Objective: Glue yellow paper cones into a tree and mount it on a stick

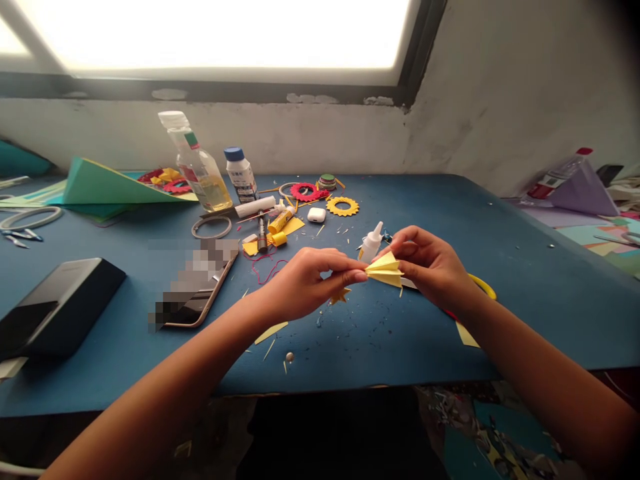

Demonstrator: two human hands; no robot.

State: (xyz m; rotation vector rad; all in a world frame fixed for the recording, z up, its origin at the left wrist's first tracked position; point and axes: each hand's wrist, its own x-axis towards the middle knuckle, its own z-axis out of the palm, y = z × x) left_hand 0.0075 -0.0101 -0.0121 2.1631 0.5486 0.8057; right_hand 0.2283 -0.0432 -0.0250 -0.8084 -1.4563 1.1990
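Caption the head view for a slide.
Two bare hands, left and right, hold a pleated yellow paper above a blue table scattered with craft scraps.

Desk (540, 267), L side: black box (75, 287) w/ glossy top; phone (187, 313) to its R, partly pixelated. Rear: clear btl. (205, 183) w/ white cap, part-filled w/ yellowish liquid; adj. white btl. (241, 179) w/ blue cap. White earbud case (317, 215) R of both. Far R, view blurred: red-capped btl. (553, 181), prob. clear plastic, beside purple sheet (585, 190). Window (240, 33) above rear wall (320, 140).
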